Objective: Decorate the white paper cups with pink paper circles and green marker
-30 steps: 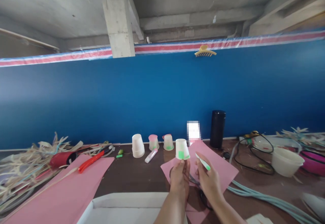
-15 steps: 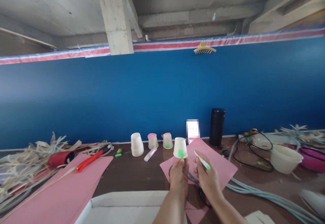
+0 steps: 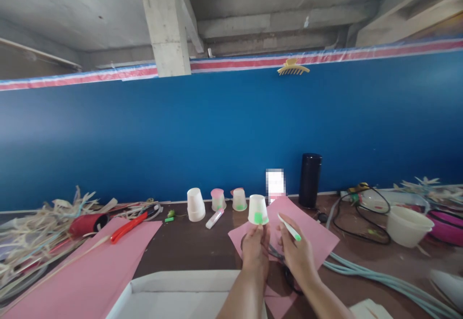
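My left hand (image 3: 254,249) is closed around the lower rim of an upside-down white paper cup (image 3: 257,204), lifted above a pink paper sheet (image 3: 320,234). A green square marks the cup's side low down. Just to its right, my right hand (image 3: 298,257) grips a white marker (image 3: 288,226) with a green end; its other end points up and left, apart from the cup. Scissors (image 3: 278,255) with dark handles lie on the sheet between my wrists, partly hidden. Several other upturned cups (image 3: 196,205) stand left, two with pink tops and green marks (image 3: 239,200).
Beside the cups lies a pinkish-white tube (image 3: 214,218). A white tray (image 3: 181,276) sits at the front. On the left, red-handled pliers (image 3: 128,227) rest on pink paper amid tangled strips (image 3: 39,242). Rightward are a black cylinder (image 3: 310,181), cables (image 3: 379,275) and a white bowl (image 3: 408,230).
The view has shifted very slightly. Both hands keep the same hold, with the cup and marker in nearly the same places.
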`<state>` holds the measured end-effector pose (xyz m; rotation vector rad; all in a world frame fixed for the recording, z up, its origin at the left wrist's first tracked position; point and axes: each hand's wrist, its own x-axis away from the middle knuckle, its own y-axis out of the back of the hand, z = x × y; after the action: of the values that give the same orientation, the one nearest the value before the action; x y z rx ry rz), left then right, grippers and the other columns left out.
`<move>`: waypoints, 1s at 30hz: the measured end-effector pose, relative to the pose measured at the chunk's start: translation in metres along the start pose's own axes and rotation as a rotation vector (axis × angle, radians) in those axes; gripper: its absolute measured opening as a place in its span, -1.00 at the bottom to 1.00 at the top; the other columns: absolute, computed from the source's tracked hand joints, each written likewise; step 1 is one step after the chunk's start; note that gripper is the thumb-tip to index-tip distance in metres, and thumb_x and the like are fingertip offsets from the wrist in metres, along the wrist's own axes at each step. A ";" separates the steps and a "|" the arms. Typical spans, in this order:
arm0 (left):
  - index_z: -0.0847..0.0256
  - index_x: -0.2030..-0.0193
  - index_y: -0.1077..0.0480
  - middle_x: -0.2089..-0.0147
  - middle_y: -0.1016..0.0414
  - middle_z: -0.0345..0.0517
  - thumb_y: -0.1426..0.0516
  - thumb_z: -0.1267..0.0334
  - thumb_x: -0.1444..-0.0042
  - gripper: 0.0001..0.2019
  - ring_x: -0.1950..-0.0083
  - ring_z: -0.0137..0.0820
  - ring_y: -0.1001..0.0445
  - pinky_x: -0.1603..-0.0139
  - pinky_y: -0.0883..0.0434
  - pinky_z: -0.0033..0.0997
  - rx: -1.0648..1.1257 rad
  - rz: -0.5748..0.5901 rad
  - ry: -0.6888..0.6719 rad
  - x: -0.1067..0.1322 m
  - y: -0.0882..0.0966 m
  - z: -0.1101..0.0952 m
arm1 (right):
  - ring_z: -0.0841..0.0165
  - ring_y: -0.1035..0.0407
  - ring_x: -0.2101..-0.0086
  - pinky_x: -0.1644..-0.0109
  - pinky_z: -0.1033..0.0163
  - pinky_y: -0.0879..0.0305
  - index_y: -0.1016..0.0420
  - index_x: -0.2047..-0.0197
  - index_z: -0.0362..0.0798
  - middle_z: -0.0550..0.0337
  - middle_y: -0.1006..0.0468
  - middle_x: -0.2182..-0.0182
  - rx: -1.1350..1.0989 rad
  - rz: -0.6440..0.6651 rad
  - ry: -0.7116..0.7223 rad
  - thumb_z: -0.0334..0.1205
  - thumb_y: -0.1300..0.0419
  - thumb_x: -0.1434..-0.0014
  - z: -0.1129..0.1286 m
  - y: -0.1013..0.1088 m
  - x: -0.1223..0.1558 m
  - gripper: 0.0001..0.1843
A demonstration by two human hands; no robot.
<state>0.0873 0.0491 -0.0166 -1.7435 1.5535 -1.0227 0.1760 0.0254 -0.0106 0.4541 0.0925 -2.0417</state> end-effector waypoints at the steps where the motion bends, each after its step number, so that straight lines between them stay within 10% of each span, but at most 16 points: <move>1: 0.30 0.43 -0.43 0.33 -0.51 -0.02 -0.14 0.55 0.01 -0.89 0.24 -0.42 -0.52 0.05 -0.42 -0.45 -0.006 0.006 -0.004 0.000 0.000 0.000 | 0.40 -0.33 0.58 0.51 0.30 -0.29 -0.35 -0.08 -0.10 0.10 -0.55 0.38 0.002 -0.009 -0.001 0.09 -0.05 -0.10 0.001 0.001 0.000 -0.42; 22: 0.44 0.39 -0.39 0.31 -0.48 0.07 -0.12 0.59 -0.02 -0.94 0.29 -0.38 -0.54 0.21 -0.51 -0.49 -0.090 -0.032 -0.154 -0.007 -0.024 -0.069 | 0.41 -0.36 0.54 0.37 0.26 -0.32 -0.28 -0.14 0.06 0.14 -0.55 0.31 0.033 0.053 -0.017 0.10 0.02 -0.15 0.002 0.003 0.005 -0.46; 30: 0.46 0.34 -0.39 0.31 -0.51 0.13 -0.11 0.61 -0.02 -0.92 0.30 -0.35 -0.54 0.30 -0.54 -0.48 -0.148 -0.174 -0.207 0.012 0.026 -0.108 | 0.37 -0.38 0.51 0.37 0.26 -0.33 -0.29 -0.14 0.00 0.08 -0.55 0.30 0.019 0.077 0.019 0.10 0.02 -0.16 0.002 0.003 0.005 -0.44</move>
<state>-0.0171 0.0409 0.0215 -2.0462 1.3960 -0.7935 0.1763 0.0193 -0.0102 0.4825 0.0661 -1.9643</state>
